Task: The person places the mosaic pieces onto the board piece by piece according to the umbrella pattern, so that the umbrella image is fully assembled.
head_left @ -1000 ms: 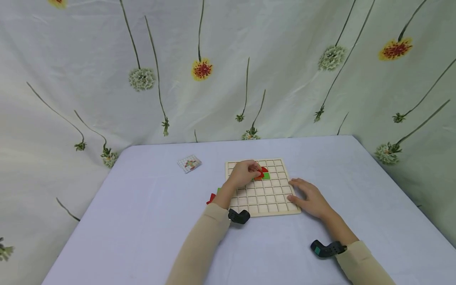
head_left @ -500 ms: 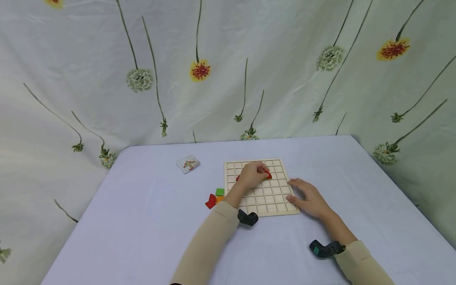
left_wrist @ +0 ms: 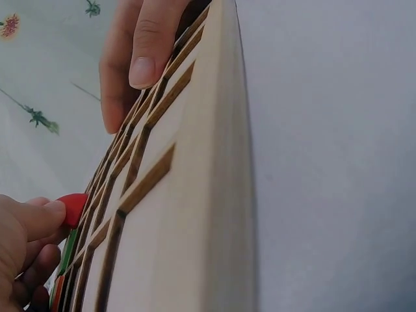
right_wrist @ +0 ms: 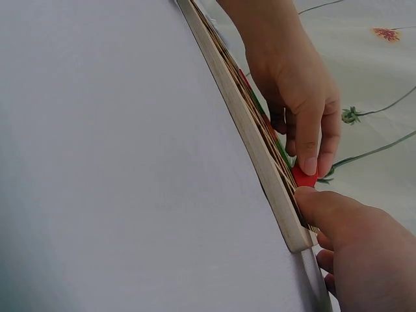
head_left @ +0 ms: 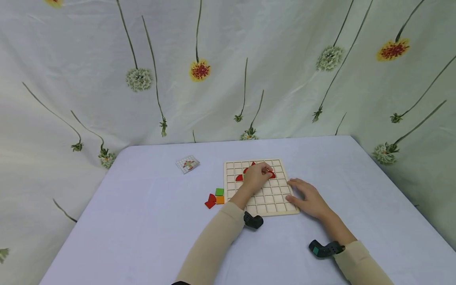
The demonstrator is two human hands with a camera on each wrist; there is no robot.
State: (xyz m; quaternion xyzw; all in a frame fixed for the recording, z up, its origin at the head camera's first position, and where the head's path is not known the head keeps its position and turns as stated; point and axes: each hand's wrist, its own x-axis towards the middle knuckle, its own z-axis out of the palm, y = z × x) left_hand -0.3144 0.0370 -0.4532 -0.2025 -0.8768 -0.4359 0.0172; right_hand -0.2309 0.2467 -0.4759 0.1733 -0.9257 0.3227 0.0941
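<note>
My left hand (head_left: pixel 255 177) has slid right, pinching a red piece (head_left: pixel 272 174), perhaps hiding green tiles (left_wrist: pixel 67 253); my right hand (head_left: pixel 308 197), fingers apart, touches the board (head_left: pixel 269 200).

A table (head_left: pixel 142 233) under a smooth, pale lavender-white covering fills the lower half of the head view, its far edge crossing mid-frame and its far corners rounded; the same pale surface takes up the right side of the left wrist view and the left of the right wrist view; a light wooden grid board (head_left: pixel 274 198) lies flat right of centre in the head view; just beside its left edge sit a green square (head_left: pixel 219 192) and, below that, an orange square (head_left: pixel 220 200); two red pieces (head_left: pixel 209 204) adjoin on the left; a small patterned card (head_left: pixel 187 164) lies farther back, upper left of the board.
</note>
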